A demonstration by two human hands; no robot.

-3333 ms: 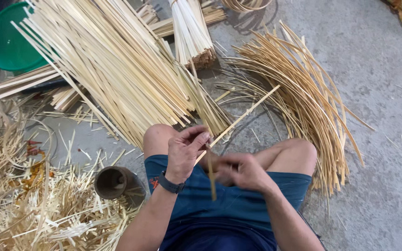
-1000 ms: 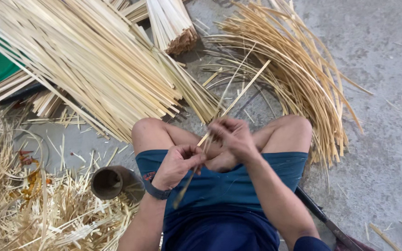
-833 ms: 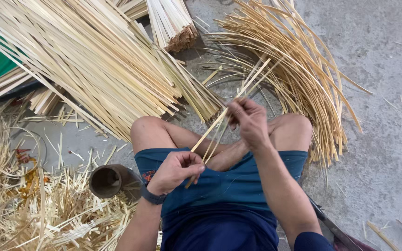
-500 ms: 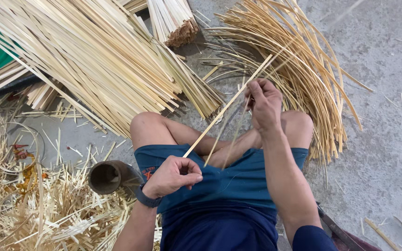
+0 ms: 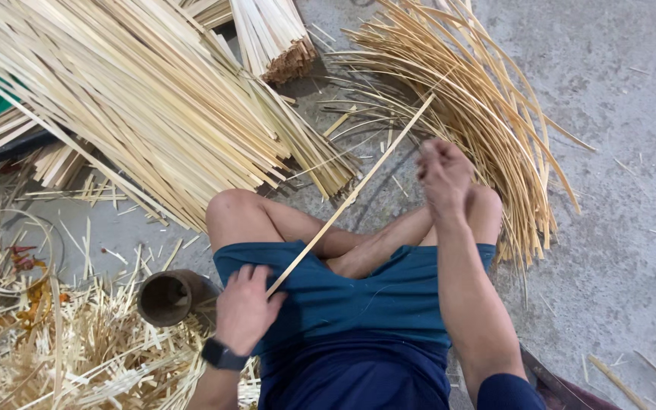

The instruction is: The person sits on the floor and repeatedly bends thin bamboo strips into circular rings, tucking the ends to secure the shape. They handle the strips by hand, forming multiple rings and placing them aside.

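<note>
- Head view: the person is sitting cross-legged on the concrete floor (image 5: 632, 152), knees spread, so the lap is serving as the working spot with material within reach on every side.
- The left hand (image 5: 246, 307) is resting on the blue shorts (image 5: 358, 304) at the thigh, and its fingers (image 5: 256, 275) are curling closed around the near end of a long bamboo strip (image 5: 351, 196), pinning it against the leg.
- That bamboo strip is running diagonally up and away across the lap, its far end lying over the curved splints, so the leg is acting as a brace for it.
- The right hand (image 5: 443, 176) is lifting above the right knee, fingers bunched into a loose fist; it looks to be pinching something thin, but I cannot tell what, the hand being slightly blurred.
- A pile of curved thin bamboo splints (image 5: 487, 114) is lying just beyond the right knee, close to that hand.
- A big heap of straight flat bamboo slats (image 5: 130, 99) is fanning out to the left of the knees.
- A short dark tube (image 5: 167, 298) is lying just beside the left hand, among pale shavings and offcuts (image 5: 62, 357).
</note>
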